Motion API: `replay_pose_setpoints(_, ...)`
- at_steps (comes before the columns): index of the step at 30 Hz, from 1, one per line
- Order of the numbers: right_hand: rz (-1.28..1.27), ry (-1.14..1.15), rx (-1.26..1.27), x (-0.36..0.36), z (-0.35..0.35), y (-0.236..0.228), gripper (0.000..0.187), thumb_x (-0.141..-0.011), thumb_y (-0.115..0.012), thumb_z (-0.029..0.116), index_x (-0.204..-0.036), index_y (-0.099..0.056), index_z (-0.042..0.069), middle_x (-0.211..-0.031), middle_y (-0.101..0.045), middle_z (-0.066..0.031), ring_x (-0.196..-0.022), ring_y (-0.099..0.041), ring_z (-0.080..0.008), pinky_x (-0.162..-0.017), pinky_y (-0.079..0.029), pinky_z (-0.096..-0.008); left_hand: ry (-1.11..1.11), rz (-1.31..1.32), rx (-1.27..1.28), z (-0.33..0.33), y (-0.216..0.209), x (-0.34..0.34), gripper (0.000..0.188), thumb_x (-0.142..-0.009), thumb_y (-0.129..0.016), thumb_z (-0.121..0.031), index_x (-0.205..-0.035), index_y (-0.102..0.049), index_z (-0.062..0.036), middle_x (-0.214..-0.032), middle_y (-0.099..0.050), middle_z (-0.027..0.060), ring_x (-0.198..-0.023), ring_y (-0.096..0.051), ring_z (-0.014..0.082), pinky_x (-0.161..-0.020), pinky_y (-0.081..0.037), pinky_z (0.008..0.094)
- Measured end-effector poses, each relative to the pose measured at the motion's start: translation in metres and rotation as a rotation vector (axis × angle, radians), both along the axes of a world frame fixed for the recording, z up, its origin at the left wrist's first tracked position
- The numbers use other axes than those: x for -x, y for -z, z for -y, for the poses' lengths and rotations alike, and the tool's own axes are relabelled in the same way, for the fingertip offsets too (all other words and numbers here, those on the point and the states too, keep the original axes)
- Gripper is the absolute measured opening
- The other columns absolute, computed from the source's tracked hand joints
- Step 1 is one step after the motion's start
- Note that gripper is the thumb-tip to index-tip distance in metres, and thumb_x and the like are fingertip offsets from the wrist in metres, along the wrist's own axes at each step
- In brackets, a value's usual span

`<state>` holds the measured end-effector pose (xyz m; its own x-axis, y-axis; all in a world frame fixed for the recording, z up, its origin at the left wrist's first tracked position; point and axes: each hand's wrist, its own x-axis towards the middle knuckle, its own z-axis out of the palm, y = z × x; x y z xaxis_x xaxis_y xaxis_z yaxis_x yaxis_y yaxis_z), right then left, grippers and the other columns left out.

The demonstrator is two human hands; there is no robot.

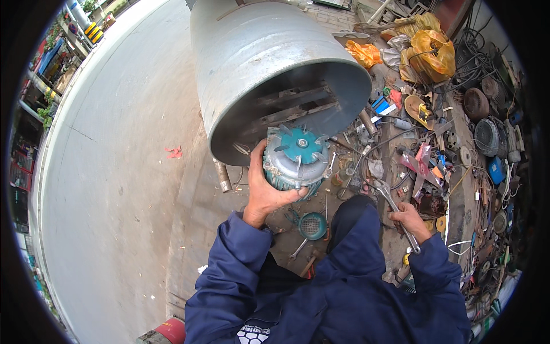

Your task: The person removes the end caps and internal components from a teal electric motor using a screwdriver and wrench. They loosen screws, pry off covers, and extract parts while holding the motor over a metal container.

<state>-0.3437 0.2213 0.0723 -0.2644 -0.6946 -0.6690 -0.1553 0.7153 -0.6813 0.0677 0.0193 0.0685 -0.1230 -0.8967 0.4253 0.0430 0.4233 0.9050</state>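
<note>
My left hand (265,192) grips the near left side of an electric motor (291,163), thumb across its front and fingers along its side. The motor has a ribbed teal body and a grey end cap with a teal fan (301,144) on top. It sits at the mouth of a large grey metal drum (269,51); how it is supported underneath is hidden. Over to the right, my right hand (410,221) is closed round a combination wrench (395,206), held slantwise away from the motor. Below the motor lies a round teal fan cover (313,226) with a grille.
Metal bars (292,109) cross the drum's inside, and a pipe leg (222,175) stands under it. Tools, cables and scrap crowd the ground at right, with a yellow plastic bag (429,51) beyond. Another wrench (298,249) lies near the fan cover. Paved road (109,200) stretches along the left.
</note>
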Motion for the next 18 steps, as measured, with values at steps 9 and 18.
replay_pose_setpoints(9,-0.489,-0.09,-0.356,0.067,-0.085,0.271,0.061,-0.078,-0.084,0.032,-0.113,-0.07,-0.016,-0.116,-0.074,-0.0335,-0.114,-0.072,-0.044,-0.096,-0.056,-0.0459,-0.009,0.103,0.017,0.001,0.007,0.007,0.131,-0.051,-0.102,-0.057,-0.15,-0.044,0.0071,-0.139,-0.059,0.0225,-0.128,-0.062,0.0322,-0.112,-0.048,0.0449)
replay_pose_setpoints(18,-0.528,-0.18,-0.466,0.032,-0.165,0.382,0.059,-0.087,-0.078,0.038,-0.123,-0.062,-0.006,-0.12,-0.071,-0.0353,-0.114,-0.069,-0.0525,-0.1,-0.055,-0.0561,-0.039,0.003,-0.222,0.008,0.009,0.013,0.138,-0.056,-0.095,-0.079,-0.151,-0.039,0.0038,-0.139,-0.057,0.0157,-0.126,-0.062,0.0275,-0.108,-0.051,0.0425)
